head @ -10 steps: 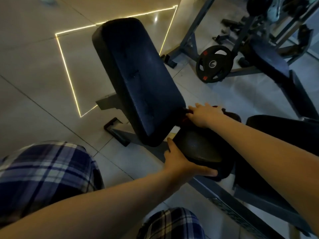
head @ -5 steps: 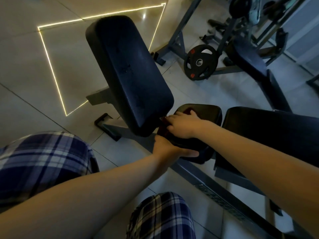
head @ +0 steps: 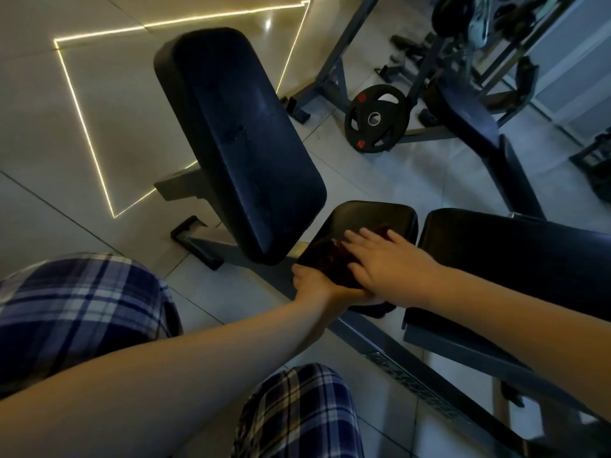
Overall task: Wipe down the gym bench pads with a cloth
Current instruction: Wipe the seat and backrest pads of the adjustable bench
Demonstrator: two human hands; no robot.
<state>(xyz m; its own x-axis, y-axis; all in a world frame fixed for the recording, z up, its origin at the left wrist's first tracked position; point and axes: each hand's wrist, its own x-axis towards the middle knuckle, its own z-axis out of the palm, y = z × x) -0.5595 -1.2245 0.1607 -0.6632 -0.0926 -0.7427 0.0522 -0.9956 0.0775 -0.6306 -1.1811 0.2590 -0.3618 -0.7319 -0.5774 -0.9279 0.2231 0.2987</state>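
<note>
Dim gym, tiled floor [head: 99, 133]. On the small seat pad [head: 373, 216] a dark red cloth [head: 325, 259] lies under the flat, spread right hand [head: 386, 262]. The left hand [head: 317, 285] grips the seat pad's near edge. Seat wiping looks under way; the next move is likely carrying the cloth up to the back pad [head: 244, 143] just beyond the seat pad.

The right hand [head: 386, 259] is lying flat on a dark red cloth [head: 325, 256], pressing it onto the small pad [head: 373, 214]. The left hand [head: 315, 285] is holding that pad's near edge. The big pad [head: 244, 137] is tilting up just beside them (a round weight [head: 375, 119] is sitting farther back).
</note>
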